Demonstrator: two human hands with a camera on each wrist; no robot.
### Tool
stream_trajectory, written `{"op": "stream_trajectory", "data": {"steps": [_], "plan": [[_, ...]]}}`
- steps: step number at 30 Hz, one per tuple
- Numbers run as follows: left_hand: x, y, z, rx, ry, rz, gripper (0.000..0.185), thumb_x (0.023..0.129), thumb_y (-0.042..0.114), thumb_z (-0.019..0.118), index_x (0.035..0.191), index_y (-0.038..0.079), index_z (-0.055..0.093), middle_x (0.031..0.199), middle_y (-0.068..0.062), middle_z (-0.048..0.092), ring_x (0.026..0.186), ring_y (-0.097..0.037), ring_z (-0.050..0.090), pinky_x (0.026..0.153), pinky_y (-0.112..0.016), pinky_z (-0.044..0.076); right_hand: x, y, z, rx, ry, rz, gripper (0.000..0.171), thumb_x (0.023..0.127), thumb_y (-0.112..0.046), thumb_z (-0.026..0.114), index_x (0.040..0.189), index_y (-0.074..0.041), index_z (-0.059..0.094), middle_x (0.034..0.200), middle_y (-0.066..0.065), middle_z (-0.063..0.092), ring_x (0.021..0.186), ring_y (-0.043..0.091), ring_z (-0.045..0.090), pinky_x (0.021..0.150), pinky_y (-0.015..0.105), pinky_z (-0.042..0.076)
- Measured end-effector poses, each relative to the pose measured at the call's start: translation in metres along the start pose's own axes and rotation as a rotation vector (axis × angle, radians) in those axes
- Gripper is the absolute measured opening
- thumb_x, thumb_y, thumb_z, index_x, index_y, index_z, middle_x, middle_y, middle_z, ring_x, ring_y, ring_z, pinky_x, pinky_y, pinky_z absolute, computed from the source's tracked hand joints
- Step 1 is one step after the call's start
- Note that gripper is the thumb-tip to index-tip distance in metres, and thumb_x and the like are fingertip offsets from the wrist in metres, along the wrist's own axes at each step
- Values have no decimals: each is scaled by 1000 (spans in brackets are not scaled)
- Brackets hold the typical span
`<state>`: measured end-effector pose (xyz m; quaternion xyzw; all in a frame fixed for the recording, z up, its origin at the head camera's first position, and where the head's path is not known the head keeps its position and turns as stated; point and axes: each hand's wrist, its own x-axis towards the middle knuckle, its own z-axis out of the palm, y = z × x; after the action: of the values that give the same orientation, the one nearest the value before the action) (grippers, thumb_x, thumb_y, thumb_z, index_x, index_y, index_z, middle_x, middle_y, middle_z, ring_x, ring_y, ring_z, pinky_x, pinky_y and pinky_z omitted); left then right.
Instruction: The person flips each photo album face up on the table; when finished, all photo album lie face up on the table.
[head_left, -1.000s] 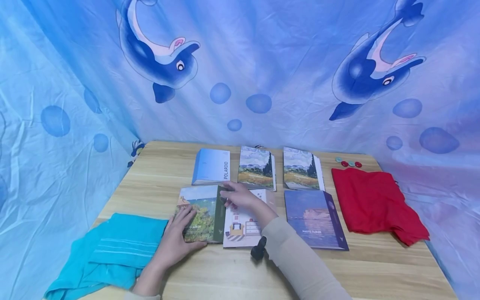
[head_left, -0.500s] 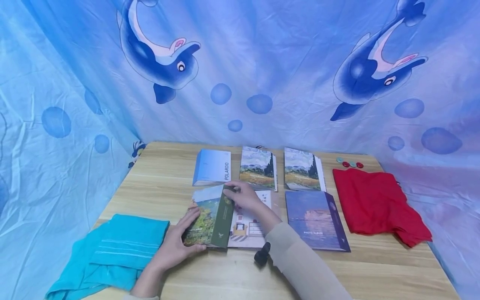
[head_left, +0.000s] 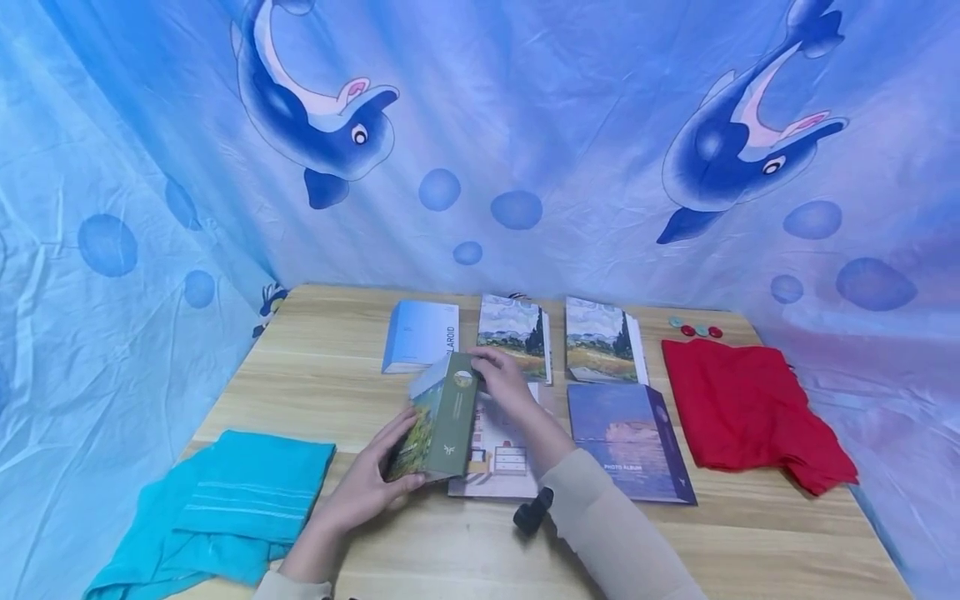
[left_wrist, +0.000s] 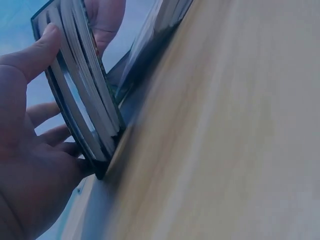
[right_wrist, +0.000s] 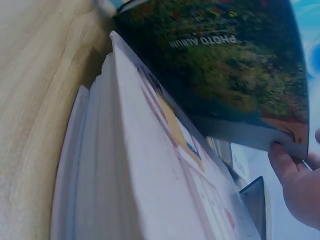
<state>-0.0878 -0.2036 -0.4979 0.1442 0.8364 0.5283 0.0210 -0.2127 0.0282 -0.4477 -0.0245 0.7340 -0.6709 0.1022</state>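
Note:
A green photo album [head_left: 444,414] with a landscape cover stands tilted up on its long edge at the table's front middle. My left hand [head_left: 397,467] grips its near end, thumb on the spine side, fingers on the cover side. In the left wrist view the album's page edges [left_wrist: 85,95] fan between thumb and fingers. My right hand [head_left: 489,372] pinches the far top corner. The right wrist view shows the cover [right_wrist: 225,65] raised over a white album [right_wrist: 150,165], with my fingertips [right_wrist: 292,175] on its edge.
The white album [head_left: 501,454] lies flat beside the green one, a purple album [head_left: 630,442] to its right. Three more albums [head_left: 513,333] line the back. A red cloth [head_left: 750,408] and small discs [head_left: 693,328] lie at right, a teal towel [head_left: 225,500] at front left on the wooden table [head_left: 315,367].
The green album went from lying flat to standing tilted on its edge, lifted by both hands and shifted slightly right over the white album.

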Motion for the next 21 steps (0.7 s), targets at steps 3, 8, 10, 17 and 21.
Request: {"op": "stream_trajectory", "data": {"steps": [3, 8, 10, 17, 21], "plan": [[3, 1, 3, -93, -23, 19, 86, 85, 20, 81, 157, 7, 35, 166, -16, 21, 151, -42, 17, 121, -34, 20, -2, -3, -1, 84, 38, -3, 36, 101, -9, 50, 134, -4, 63, 131, 14, 63, 110, 27, 66, 94, 36, 57], [7, 4, 7, -332, -90, 38, 84, 90, 6, 74, 158, -1, 26, 165, -25, 16, 149, -43, 18, 112, -17, 26, -5, -7, -2, 123, 56, -67, 42, 97, -4, 52, 138, -4, 60, 133, 13, 64, 116, 27, 64, 98, 36, 55], [7, 5, 7, -402, -105, 32, 83, 91, 2, 71, 158, -4, 22, 164, -27, 15, 148, -42, 21, 112, -19, 30, -6, -7, -1, 106, 36, -110, 42, 98, -5, 54, 140, -4, 58, 134, 13, 63, 120, 28, 62, 102, 36, 52], [6, 21, 3, -366, -60, 48, 95, 90, 1, 73, 163, 8, 13, 166, -25, 12, 147, -47, 22, 115, -40, 33, -4, 3, 0, 46, -39, -202, 45, 101, -11, 60, 144, -3, 52, 137, 15, 61, 129, 29, 56, 113, 38, 42], [11, 37, 1, -228, 36, 109, 100, 85, 5, 79, 163, 21, 19, 167, -19, 15, 147, -48, 26, 113, -66, 27, -2, 7, 2, 20, -63, -201, 48, 103, -20, 60, 146, -3, 50, 142, 14, 58, 134, 28, 52, 116, 38, 38]]}}
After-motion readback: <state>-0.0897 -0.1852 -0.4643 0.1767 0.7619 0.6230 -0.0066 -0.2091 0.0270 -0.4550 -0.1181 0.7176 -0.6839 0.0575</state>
